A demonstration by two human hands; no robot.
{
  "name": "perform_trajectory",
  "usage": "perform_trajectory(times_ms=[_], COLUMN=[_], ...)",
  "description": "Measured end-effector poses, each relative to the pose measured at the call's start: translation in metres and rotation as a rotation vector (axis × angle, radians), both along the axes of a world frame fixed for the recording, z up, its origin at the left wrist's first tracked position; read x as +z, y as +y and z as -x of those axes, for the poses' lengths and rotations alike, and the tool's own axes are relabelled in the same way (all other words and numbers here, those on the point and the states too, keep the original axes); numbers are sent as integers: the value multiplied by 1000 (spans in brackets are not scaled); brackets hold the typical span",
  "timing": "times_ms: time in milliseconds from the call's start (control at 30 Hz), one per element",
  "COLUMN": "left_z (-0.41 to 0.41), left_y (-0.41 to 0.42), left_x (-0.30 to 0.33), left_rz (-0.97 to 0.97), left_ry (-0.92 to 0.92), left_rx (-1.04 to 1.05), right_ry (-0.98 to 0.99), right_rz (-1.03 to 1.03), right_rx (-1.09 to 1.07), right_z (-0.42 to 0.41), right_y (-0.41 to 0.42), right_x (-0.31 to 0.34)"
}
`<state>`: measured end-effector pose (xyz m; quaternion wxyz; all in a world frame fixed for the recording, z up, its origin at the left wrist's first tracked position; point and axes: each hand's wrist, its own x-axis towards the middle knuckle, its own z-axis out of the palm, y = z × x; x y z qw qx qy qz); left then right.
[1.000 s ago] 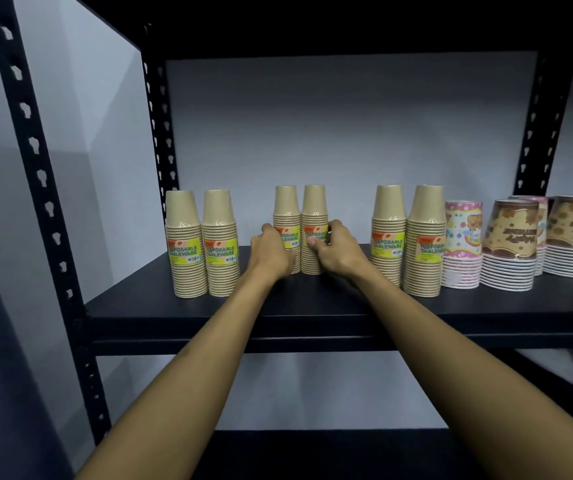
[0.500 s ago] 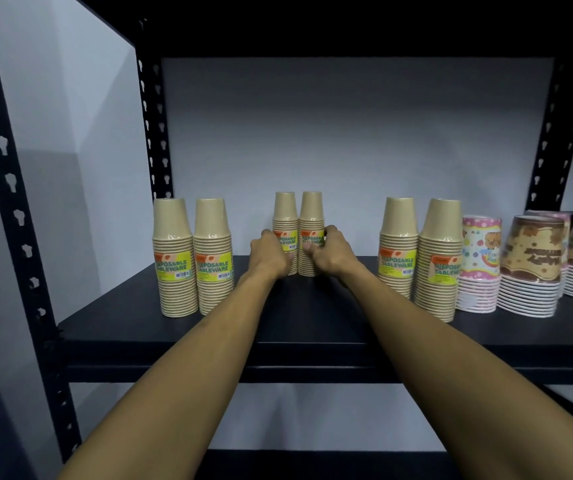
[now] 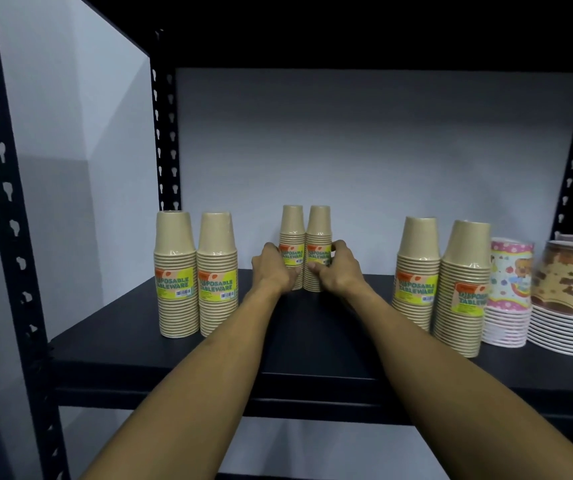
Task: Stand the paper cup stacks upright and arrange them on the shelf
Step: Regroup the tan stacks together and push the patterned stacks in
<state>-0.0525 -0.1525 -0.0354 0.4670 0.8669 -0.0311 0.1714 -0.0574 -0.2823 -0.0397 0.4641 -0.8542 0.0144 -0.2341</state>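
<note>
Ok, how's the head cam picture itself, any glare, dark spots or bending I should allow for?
Head view: dim overall, the shelf top nearly black; small glare spots on the wrapped kraft stacks; wide-angle bending makes the right stacks lean outward; both hands and the middle pair look sharp.

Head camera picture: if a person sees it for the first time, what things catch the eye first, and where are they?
First, the two bare arms reaching in from below: the left hand and the right hand clasp a pair of kraft cup stacks standing upright at the middle back of the black shelf. Taller kraft stacks with yellow "Disposable Tableware" labels stand in pairs at either side, nearer the front. At the far right, colourful patterned cup stacks break the brown row.
</note>
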Motion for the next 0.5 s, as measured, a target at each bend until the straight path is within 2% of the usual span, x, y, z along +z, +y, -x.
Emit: perform_trajectory(times_ms=[500], left_z=[0], left_y=[-2], left_x=[-1], left_rz=[-38], left_ry=[27], left_rx=[-12], right_ry=[9], right_rz=[-11], right_rx=[14], right_z=[0], right_y=[-3], right_x=[-1])
